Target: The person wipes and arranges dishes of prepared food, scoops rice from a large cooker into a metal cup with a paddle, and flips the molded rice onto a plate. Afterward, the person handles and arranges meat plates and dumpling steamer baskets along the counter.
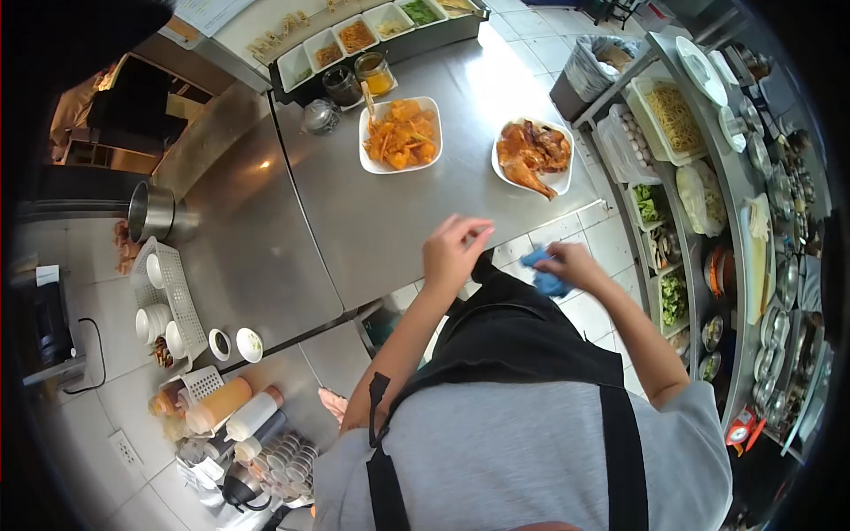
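Note:
My left hand (452, 250) hovers over the front edge of the steel counter (354, 226), with loosely bent fingers and nothing visible in them. A crumpled blue cloth (549, 281) is in my right hand (574, 265), held just off the counter edge above the tiled floor. Ahead of my right hand, a white square bowl (560, 182) carries roasted chicken pieces (533, 152). Farther left stands another white bowl (435, 115) of orange-coated chunks and strips (400, 134), with a wooden handle or stick at its rim. Neither hand touches the bowls.
Topping tubs (356, 37) and jars (375, 74) line the counter's back. Shelves with noodles (673, 117) and vegetables stand on the right, near a lined bin (598, 75). At left are a metal pot (151, 212), a basket (183, 301) and sauce bottles (221, 404).

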Available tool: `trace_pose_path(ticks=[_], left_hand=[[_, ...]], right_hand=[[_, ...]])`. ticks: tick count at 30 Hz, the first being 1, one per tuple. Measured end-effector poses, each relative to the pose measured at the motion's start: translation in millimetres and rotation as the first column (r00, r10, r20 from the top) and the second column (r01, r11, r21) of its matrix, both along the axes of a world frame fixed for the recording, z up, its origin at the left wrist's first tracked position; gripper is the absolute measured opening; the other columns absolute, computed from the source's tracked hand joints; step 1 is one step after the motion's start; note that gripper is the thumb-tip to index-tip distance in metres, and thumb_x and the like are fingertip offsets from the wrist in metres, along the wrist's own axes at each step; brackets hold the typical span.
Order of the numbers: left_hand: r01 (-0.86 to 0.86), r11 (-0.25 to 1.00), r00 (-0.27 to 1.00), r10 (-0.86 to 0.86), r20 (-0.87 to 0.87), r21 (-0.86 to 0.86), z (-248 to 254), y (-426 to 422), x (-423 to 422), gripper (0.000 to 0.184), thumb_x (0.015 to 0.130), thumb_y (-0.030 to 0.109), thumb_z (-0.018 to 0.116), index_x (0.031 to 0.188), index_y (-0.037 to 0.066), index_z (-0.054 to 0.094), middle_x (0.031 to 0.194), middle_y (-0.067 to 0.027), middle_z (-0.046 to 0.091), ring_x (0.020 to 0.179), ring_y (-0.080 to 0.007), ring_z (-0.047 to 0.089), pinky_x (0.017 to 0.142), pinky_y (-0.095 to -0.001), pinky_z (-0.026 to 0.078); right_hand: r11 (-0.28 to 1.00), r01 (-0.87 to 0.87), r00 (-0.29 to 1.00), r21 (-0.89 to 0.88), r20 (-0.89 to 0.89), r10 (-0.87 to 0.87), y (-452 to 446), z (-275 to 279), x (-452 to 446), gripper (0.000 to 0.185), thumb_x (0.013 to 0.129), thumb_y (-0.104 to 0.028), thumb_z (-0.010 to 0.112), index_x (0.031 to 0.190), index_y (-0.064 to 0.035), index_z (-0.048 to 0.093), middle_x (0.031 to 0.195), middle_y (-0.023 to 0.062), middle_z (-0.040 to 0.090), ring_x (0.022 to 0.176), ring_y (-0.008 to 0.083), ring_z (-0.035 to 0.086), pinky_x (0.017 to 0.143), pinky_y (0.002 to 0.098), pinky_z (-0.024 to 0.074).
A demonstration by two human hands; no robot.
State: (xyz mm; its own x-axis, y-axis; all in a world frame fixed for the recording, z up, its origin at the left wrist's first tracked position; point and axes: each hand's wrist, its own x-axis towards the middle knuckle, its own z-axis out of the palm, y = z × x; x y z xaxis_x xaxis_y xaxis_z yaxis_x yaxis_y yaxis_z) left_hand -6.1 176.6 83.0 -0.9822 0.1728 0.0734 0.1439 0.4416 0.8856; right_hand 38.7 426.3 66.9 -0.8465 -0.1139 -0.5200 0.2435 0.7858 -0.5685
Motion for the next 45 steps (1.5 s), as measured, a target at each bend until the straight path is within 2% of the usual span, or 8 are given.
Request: trace_pose_path(ticks=[4, 11, 19, 23, 31, 37, 43, 45], left_hand=[[0.055, 0.981, 0.915, -0.125, -0.384, -0.188, -9, 54, -25, 0.008, 0.077, 0.022, 0.073, 0.084, 0.018, 0.072, 0.074, 0.0013, 0.058, 0.069, -0.0168, 0.059, 0.057, -0.0323, 0.048], [-0.074, 0.958, 0.862, -0.078, -0.501, -0.276, -34, 101, -56, 0.007, 0.076, 0.025, 0.073, 0.077, 0.018, 0.070, 0.073, 0.0033, 0.057, 0.073, -0.0169, 0.059, 0.055, -0.0324, 0.049], [-0.203, 0.959, 0.933, 0.128, -0.337, -0.197, -18, 106, -58, 0.010, 0.077, 0.022, 0.072, 0.084, 0.015, 0.072, 0.074, -0.0021, 0.056, 0.075, -0.0218, 0.058, 0.063, -0.0360, 0.048], [-0.368, 0.908, 0.907, 0.303, -0.292, -0.202, -6, 90, -94, 0.015, 0.084, 0.023, 0.067, 0.090, 0.010, 0.072, 0.074, -0.0087, 0.059, 0.072, -0.0266, 0.058, 0.064, -0.0378, 0.048], [0.016, 0.815, 0.998, 0.020, 0.055, -0.580, -19, 98, -192, 0.025, 0.084, 0.032, 0.063, 0.085, 0.008, 0.073, 0.073, -0.0146, 0.066, 0.070, -0.0336, 0.063, 0.064, -0.0444, 0.049], [-0.234, 0.842, 0.957, 0.289, 0.040, -0.486, -21, 89, -135, 0.023, 0.081, 0.020, 0.064, 0.100, 0.008, 0.068, 0.068, -0.0163, 0.065, 0.063, -0.0314, 0.065, 0.063, -0.0423, 0.052], [-0.545, 0.828, 0.716, 0.378, 0.587, 0.132, -28, 85, -36, 0.034, 0.087, 0.010, 0.050, 0.120, 0.000, 0.049, 0.073, -0.0149, 0.063, 0.047, -0.0210, 0.062, 0.046, -0.0327, 0.054], [-0.664, 0.705, 0.605, 0.310, 0.733, 0.250, -37, 92, -7, 0.038, 0.090, 0.010, 0.047, 0.126, 0.001, 0.040, 0.074, -0.0165, 0.063, 0.052, -0.0210, 0.064, 0.046, -0.0320, 0.055]], right_hand=[[0.985, 0.122, 0.991, 0.119, -0.071, -0.114, 60, 36, -11, 0.034, 0.078, -0.037, 0.072, 0.085, -0.0037, 0.071, 0.073, 0.0161, 0.066, 0.065, 0.0248, 0.064, 0.063, 0.0353, 0.0493], [0.975, 0.074, 0.995, 0.208, -0.078, -0.059, 119, 58, -50, 0.036, 0.080, -0.037, 0.071, 0.095, -0.0049, 0.072, 0.081, 0.0186, 0.068, 0.076, 0.0304, 0.067, 0.071, 0.0371, 0.0509], [0.985, 0.130, 0.899, -0.115, -0.405, -0.166, 173, 21, -155, 0.030, 0.078, -0.028, 0.074, 0.095, -0.0027, 0.069, 0.085, 0.0157, 0.065, 0.078, 0.0268, 0.063, 0.071, 0.0342, 0.0484], [0.969, -0.202, 0.770, -0.144, -0.634, 0.067, 155, -25, -257, 0.034, 0.085, -0.031, 0.068, 0.100, -0.0004, 0.063, 0.105, 0.0139, 0.060, 0.093, 0.0294, 0.060, 0.082, 0.0345, 0.0469], [0.753, -0.612, 0.790, -0.243, -0.242, 0.564, 40, -9, -326, 0.031, 0.093, -0.031, 0.059, 0.106, -0.0038, 0.059, 0.092, 0.0082, 0.063, 0.086, 0.0156, 0.055, 0.076, 0.0324, 0.0460], [0.868, -0.339, 0.941, -0.362, -0.144, 0.307, 96, -33, -279, 0.040, 0.096, -0.034, 0.050, 0.117, -0.0010, 0.056, 0.103, 0.0112, 0.062, 0.096, 0.0180, 0.055, 0.085, 0.0320, 0.0438], [0.702, 0.282, 0.957, -0.654, 0.247, -0.154, 98, -62, -185, 0.046, 0.096, -0.025, 0.045, 0.141, -0.0222, 0.034, 0.111, 0.0030, 0.055, 0.091, 0.0112, 0.053, 0.076, 0.0283, 0.0448], [0.749, 0.166, 0.986, -0.641, 0.131, -0.106, 91, -68, -159, 0.048, 0.097, -0.018, 0.043, 0.143, -0.0158, 0.031, 0.116, 0.0065, 0.056, 0.099, 0.0142, 0.056, 0.083, 0.0355, 0.0480]])
